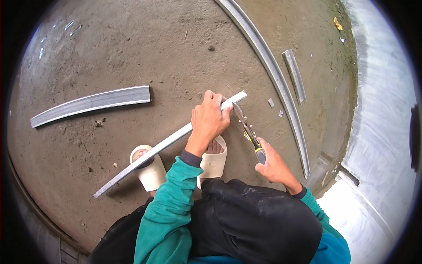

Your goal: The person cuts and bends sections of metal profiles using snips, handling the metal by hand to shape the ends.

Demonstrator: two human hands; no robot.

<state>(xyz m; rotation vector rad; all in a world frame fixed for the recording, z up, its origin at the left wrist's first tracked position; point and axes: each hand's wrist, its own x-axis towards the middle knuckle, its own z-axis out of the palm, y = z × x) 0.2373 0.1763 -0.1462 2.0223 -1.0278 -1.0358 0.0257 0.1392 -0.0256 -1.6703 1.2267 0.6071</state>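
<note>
My left hand [206, 116] grips a long, narrow silver metal channel [122, 175] near its upper right end, fingers wrapped round it, with the bar slanting down to the lower left over my sandals. My right hand [270, 163] is closed on the dark handles of metal snips [247, 131], which have yellow parts. The jaws of the snips meet the channel just right of my left fingers; whether they are open or closed is unclear.
A wide channel piece [88, 104] lies at left, a long rail [274, 70] and a short piece [293, 77] at right. Small metal scraps [271, 103] lie near the rail. A pale smooth surface [378, 88] borders the dirty concrete floor [154, 53] at right.
</note>
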